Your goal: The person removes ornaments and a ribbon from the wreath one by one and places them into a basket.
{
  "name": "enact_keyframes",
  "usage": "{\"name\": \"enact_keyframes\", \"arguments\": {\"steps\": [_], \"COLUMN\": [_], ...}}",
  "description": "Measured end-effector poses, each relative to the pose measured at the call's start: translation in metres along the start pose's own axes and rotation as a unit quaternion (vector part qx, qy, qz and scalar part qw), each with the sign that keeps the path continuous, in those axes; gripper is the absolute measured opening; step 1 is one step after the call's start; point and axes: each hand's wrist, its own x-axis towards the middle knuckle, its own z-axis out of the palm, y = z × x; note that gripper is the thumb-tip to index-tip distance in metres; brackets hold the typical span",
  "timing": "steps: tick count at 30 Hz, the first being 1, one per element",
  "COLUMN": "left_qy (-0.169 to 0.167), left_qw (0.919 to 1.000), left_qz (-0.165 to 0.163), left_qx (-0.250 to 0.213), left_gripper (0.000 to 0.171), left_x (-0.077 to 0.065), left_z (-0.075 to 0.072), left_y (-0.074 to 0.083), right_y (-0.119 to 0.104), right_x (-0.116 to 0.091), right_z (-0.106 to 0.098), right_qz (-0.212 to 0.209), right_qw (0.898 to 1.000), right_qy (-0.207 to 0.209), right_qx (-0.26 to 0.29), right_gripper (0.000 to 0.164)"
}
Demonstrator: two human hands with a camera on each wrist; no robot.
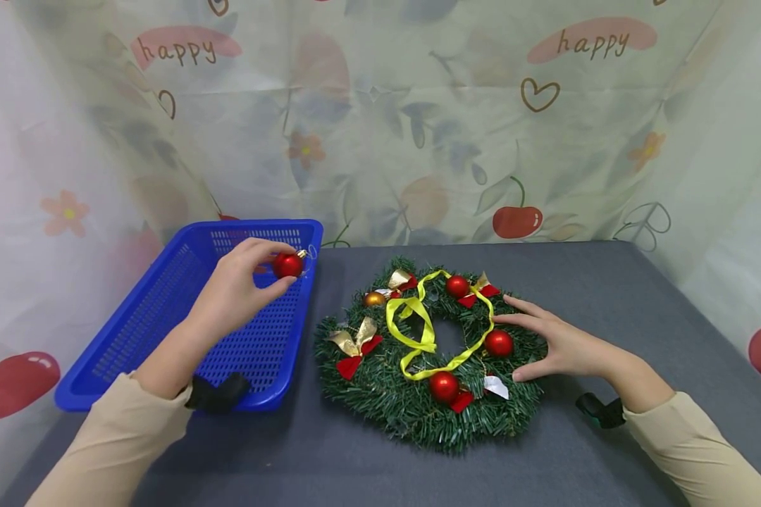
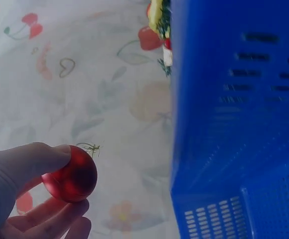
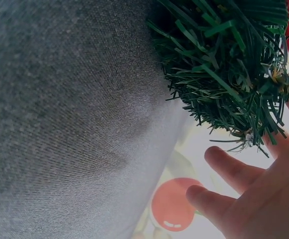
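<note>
My left hand (image 1: pixel 237 282) pinches a shiny red Christmas ball (image 1: pixel 287 265) between thumb and fingers, over the right side of a blue plastic basket (image 1: pixel 304 331). A gold cap and thin loop top the ball. In the left wrist view, the same ball (image 2: pixel 74 177) appears beside the basket wall (image 2: pixel 219 124). To the right lies a green wreath (image 1: pixel 380 387) with red balls, a gold ball (image 1: pixel 374 298), red and gold bows and a yellow ribbon (image 1: pixel 482 338). My right hand (image 1: pixel 558 345), fingers spread, is at the wreath's right edge; exact contact is hard to tell.
A grey cloth (image 1: pixel 609 303) covers the table. Behind it hangs a patterned curtain (image 1: pixel 374 141) with cherries, hearts and lettering. The basket stands left of the wreath, a narrow strip of table between them. Dark straps (image 1: pixel 218 394) sit on both wrists.
</note>
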Motion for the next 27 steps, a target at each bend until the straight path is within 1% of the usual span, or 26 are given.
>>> {"name": "enact_keyframes", "arguments": {"steps": [8,15,18,27], "left_qy": [-0.005,-0.03,-0.035,-0.054], "left_qw": [0.9995,0.9977,0.9973,0.9952], "left_qz": [-0.027,-0.059,-0.062,-0.08], "left_qx": [-0.015,-0.019,-0.019,-0.008], "left_gripper": [0.037,0.04,0.04,0.039], "left_x": [0.005,0.007,0.009,0.017], "left_z": [-0.004,-0.01,-0.011,-0.01], "left_y": [-0.021,-0.028,-0.032,-0.048], "right_y": [0.0,-0.001,0.0,-0.001], "right_x": [0.0,0.0,0.0,0.0], "right_z": [0.001,0.0,-0.001,-0.001], "right_qz": [0.0,-0.005,-0.006,-0.006], "right_qw": [1.0,1.0,1.0,1.0], "right_qy": [0.001,0.001,0.001,-0.001], "right_qx": [-0.001,0.002,0.001,0.001], "right_gripper": [0.078,0.079,0.079,0.078]}}
